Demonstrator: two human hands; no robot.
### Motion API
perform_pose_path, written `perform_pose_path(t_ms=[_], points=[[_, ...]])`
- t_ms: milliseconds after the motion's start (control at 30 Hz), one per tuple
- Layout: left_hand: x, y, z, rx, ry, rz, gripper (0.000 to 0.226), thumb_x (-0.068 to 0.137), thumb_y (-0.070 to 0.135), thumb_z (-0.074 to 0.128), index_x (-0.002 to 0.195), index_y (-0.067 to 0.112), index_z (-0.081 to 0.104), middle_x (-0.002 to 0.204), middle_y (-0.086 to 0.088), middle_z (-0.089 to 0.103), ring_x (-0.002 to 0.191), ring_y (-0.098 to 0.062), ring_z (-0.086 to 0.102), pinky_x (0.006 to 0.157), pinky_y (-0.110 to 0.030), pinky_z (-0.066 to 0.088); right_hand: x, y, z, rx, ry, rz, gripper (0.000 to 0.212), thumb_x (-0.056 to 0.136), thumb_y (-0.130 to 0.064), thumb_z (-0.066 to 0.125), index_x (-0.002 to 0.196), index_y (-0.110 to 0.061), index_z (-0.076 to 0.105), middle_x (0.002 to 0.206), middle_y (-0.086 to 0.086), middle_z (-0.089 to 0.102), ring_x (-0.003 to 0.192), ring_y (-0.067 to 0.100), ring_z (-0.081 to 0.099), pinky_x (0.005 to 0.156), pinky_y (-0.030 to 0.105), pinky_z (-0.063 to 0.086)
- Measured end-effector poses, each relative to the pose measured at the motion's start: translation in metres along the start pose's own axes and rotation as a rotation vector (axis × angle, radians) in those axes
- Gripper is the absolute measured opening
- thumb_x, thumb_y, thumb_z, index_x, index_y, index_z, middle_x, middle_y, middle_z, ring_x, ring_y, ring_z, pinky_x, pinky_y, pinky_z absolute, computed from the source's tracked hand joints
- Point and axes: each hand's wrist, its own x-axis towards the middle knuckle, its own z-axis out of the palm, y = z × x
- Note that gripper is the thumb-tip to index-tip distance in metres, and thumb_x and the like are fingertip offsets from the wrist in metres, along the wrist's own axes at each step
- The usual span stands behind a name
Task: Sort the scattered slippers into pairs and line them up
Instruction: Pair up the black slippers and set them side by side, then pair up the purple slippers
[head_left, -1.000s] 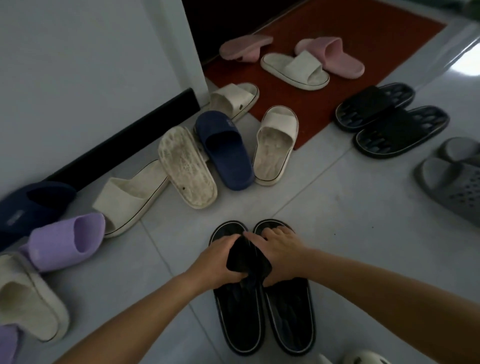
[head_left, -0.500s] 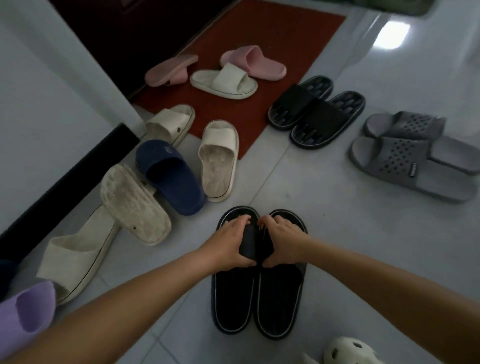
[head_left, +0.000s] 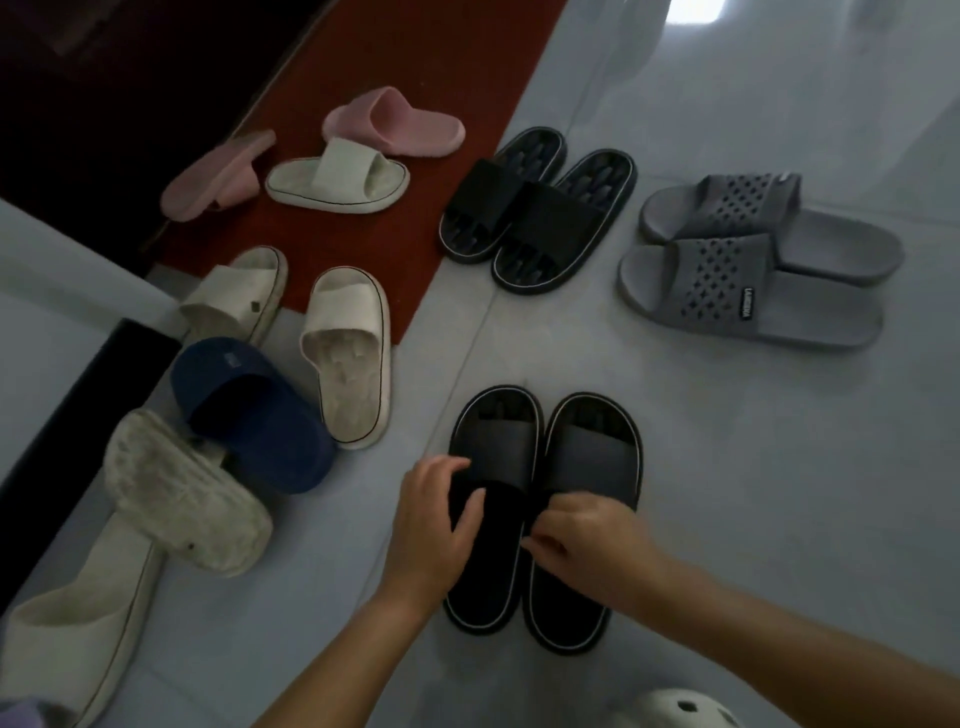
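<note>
Unsorted at 9 o'clock: overturned cream slipper (head_left: 182, 488), navy slipper (head_left: 249, 410). Squaring up near black pair (head_left: 545, 514) at 6 o'clock on floor (head_left: 753, 493): left hand (head_left: 434, 525) loosely gripping left slipper's edge, right hand (head_left: 587, 545) pinching its mate. Paired at 1–2 o'clock: black pair (head_left: 535, 208), grey pair (head_left: 753, 260). Next, probably: release, match creams.

red doormat (head_left: 415, 78), pale tiled floor (head_left: 727, 493), black baseboard (head_left: 78, 405)
</note>
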Motion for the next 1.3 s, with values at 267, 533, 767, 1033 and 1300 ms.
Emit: perform_pose_path(t_ms=[267, 533, 767, 1033, 1300], points=[[-0.020, 0.010, 0.029, -0.088, -0.334, -0.164, 0.046, 0.092, 0.011, 0.047, 0.138, 0.010, 0.041, 0.132, -0.008, 0.051, 0.121, -0.021, 0.047, 0.103, -0.028, 0.038, 0.003, 0.008, 0.031, 0.013, -0.042, 0.420, 0.035, 0.082, -0.051, 0.058, 0.081, -0.017, 0.053, 0.085, 0.004, 0.065, 0.082, 0.024, 0.061, 0.066, 0.033, 0.043], [-0.006, 0.035, 0.029, -0.284, -0.529, -0.178, 0.062, 0.086, 0.008, 0.051, 0.144, 0.021, 0.033, 0.138, -0.002, 0.042, 0.123, -0.013, 0.045, 0.107, -0.032, 0.039, 0.011, 0.020, 0.029, 0.297, 0.216, 0.662, 0.027, 0.077, -0.031, 0.066, 0.065, -0.020, 0.044, 0.057, -0.011, 0.047, 0.060, 0.017, 0.052, 0.055, 0.029, 0.037], [0.013, 0.066, 0.041, -0.332, -0.441, -0.039, 0.037, 0.088, 0.007, 0.053, 0.124, 0.015, 0.057, 0.120, -0.005, 0.061, 0.105, -0.013, 0.058, 0.093, -0.027, 0.046, -0.027, 0.080, -0.016, 0.261, 0.489, 0.901, 0.022, 0.078, -0.015, 0.063, 0.071, -0.012, 0.042, 0.056, -0.005, 0.046, 0.053, 0.015, 0.044, 0.057, 0.030, 0.033], [0.047, 0.088, 0.062, -0.322, -0.443, -0.037, 0.035, 0.090, 0.010, 0.052, 0.124, 0.013, 0.056, 0.118, -0.004, 0.060, 0.099, -0.015, 0.060, 0.093, -0.030, 0.047, -0.092, 0.133, -0.063, 0.268, 0.749, 1.080, 0.020, 0.079, -0.014, 0.066, 0.086, -0.010, 0.048, 0.064, -0.004, 0.047, 0.064, 0.021, 0.049, 0.060, 0.030, 0.035], [0.058, 0.079, 0.041, -0.332, -0.378, -0.102, 0.033, 0.089, 0.008, 0.055, 0.122, 0.010, 0.056, 0.113, -0.004, 0.061, 0.096, -0.015, 0.060, 0.090, -0.030, 0.047, -0.056, 0.068, -0.051, 0.396, 0.586, 0.597, 0.029, 0.080, -0.015, 0.070, 0.071, -0.012, 0.042, 0.059, 0.004, 0.043, 0.050, 0.011, 0.037, 0.051, 0.025, 0.039]])
